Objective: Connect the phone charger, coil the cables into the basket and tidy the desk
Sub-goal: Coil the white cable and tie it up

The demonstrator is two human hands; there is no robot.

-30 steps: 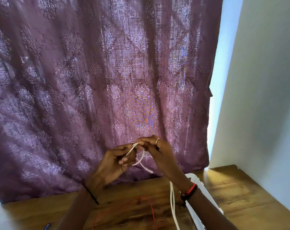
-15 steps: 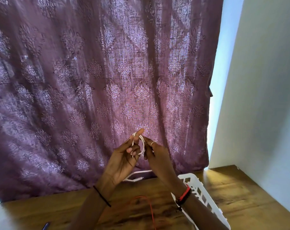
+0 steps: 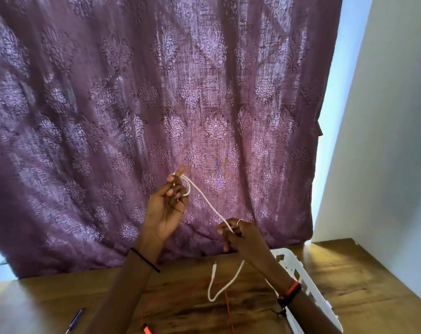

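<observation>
- No brand, label or readable writing visible on any item.
- White perforated plastic basket [image 3: 298, 266] sits on the wooden desk [image 3: 349, 280] at right, partly hidden by the right forearm; its contents cannot be made out.
- Left hand [image 3: 165, 208] raised in front of the purple patterned curtain [image 3: 156, 92], palm toward camera, index finger extended upward, other fingers curled. A small loop of white cable [image 3: 206, 201] is wound round those fingers.
- From that loop the cable runs taut, down and right, to the right hand [image 3: 240, 235].
- Right hand lower, just above the desk's back edge, thumb and fingers pinched closed on the cable; a ring on one finger.
- Below the right hand the cable hangs in a U-shaped sag over the desk; its free end with a small white plug [image 3: 214, 266] points up, left of the right wrist.
- Thin red cable [image 3: 227, 307] lies on the desk under the sag, running toward the near edge.
- Blue pen [image 3: 75, 320] lies on the desk at lower left.
- Small orange-red object [image 3: 147, 330] at bottom edge, cut off; cannot identify.
- Black band on left wrist; red and black bands on right wrist.
</observation>
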